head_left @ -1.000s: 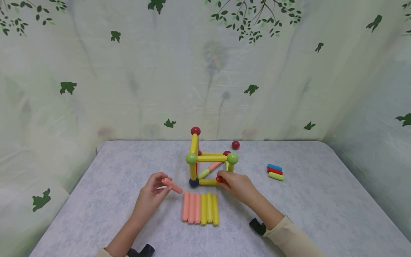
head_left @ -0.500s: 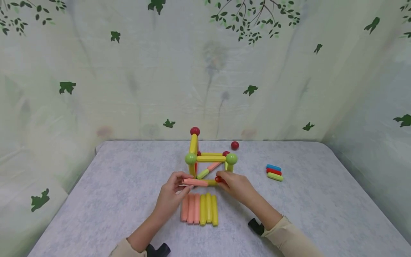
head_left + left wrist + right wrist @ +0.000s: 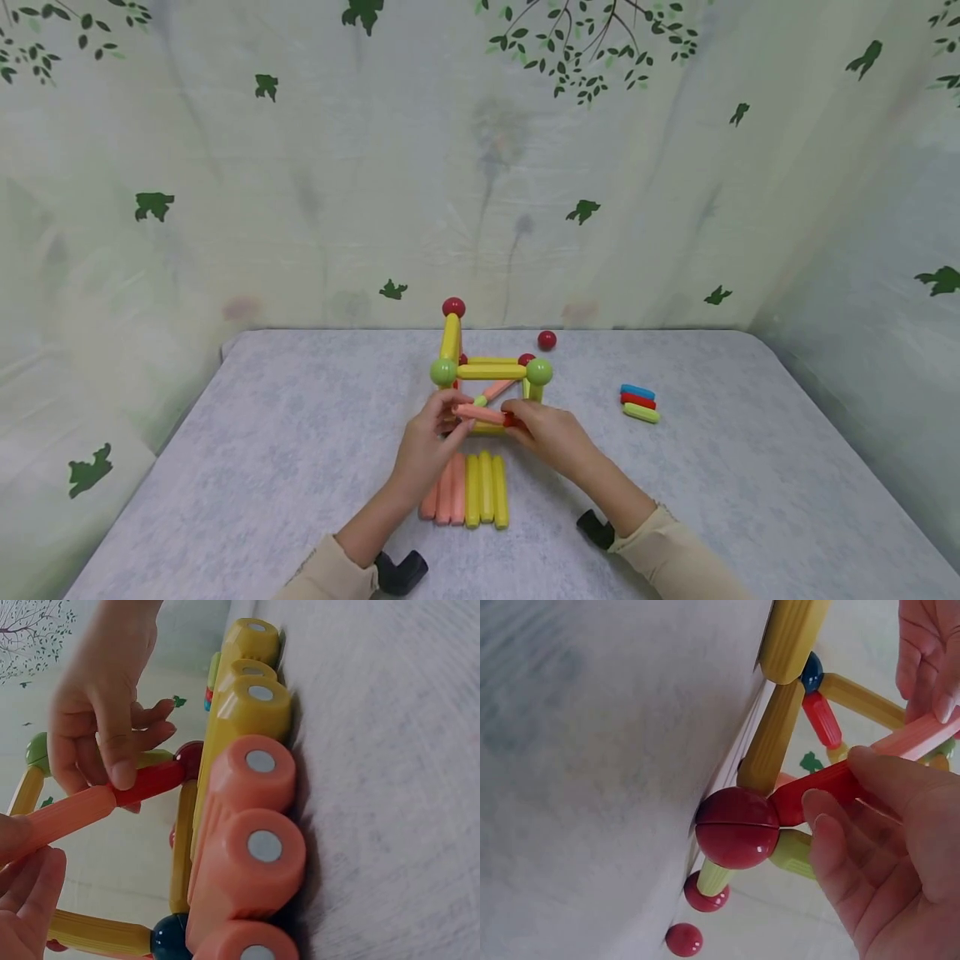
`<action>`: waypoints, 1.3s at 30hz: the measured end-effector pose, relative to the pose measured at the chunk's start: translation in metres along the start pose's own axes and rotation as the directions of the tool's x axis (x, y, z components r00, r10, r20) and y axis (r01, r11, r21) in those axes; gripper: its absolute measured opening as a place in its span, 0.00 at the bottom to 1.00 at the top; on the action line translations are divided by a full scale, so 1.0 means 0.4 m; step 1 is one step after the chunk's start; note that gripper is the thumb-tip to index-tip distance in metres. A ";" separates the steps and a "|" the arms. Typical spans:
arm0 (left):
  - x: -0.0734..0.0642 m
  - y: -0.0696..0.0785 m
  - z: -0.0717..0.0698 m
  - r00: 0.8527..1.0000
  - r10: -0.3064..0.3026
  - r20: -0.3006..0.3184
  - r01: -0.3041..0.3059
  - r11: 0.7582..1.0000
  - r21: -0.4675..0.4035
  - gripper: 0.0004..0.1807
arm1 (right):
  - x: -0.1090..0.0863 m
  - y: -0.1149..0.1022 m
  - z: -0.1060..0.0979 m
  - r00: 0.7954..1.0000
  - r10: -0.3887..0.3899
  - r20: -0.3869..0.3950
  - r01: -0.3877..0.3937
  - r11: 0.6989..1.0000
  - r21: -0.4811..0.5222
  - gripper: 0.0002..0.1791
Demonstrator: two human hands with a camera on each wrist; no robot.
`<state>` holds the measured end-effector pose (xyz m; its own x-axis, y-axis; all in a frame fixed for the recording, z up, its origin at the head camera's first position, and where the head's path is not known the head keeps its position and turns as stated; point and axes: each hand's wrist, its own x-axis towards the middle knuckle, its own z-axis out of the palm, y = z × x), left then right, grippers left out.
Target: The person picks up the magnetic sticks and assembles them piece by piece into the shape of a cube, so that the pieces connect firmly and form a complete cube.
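Observation:
My left hand (image 3: 426, 440) pinches a pink magnetic stick (image 3: 71, 817) between thumb and fingers. In the head view my right hand (image 3: 553, 435) is at the front right corner of a frame of sticks and balls, its fingers pinching a short red stick (image 3: 154, 784). The red stick slants up from a dark red ball (image 3: 737, 827) at the frame's base. End to end, the pink stick meets the red one in the left wrist view. Light green balls (image 3: 539, 372) and yellow sticks (image 3: 491, 372) form the frame's upper part; the hands hide part of its front base.
Pink sticks (image 3: 444, 500) and yellow sticks (image 3: 487, 492) lie in a row in front of the frame. A loose red ball (image 3: 547, 340) sits behind it. To the right lie short blue (image 3: 637, 391), red (image 3: 638, 401) and lime sticks (image 3: 641, 412).
My left hand has moved right and slightly up with the pink stick, bringing its end to the red stick. My right hand stays at the frame's corner.

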<state>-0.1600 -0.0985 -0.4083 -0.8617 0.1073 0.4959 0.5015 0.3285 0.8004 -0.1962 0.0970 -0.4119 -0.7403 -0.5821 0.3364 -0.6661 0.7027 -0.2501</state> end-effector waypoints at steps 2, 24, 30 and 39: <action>0.000 -0.017 0.002 1.000 0.021 0.010 -0.021 1.000 0.014 0.19 | 0.001 -0.001 0.002 1.000 -0.009 -0.019 0.010 1.000 0.024 0.15; 0.089 -0.017 -0.081 0.978 0.196 0.070 -0.207 0.897 0.391 0.27 | 0.029 -0.018 0.014 0.990 0.128 -0.053 -0.120 0.983 0.135 0.06; 0.092 -0.021 -0.071 0.975 0.221 0.039 -0.217 0.884 0.415 0.26 | 0.039 -0.023 0.015 0.984 0.166 -0.066 -0.156 0.979 0.133 0.06; 0.092 -0.028 -0.066 0.980 0.198 0.009 -0.185 0.897 0.401 0.25 | 0.047 -0.027 0.016 0.980 0.196 -0.030 -0.190 0.973 0.133 0.08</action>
<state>-0.1953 -0.1231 -0.3902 -0.7463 0.1788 0.6411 0.5783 0.6511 0.4916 -0.2034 0.0759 -0.4089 -0.8532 -0.4210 0.3079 -0.5193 0.7398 -0.4277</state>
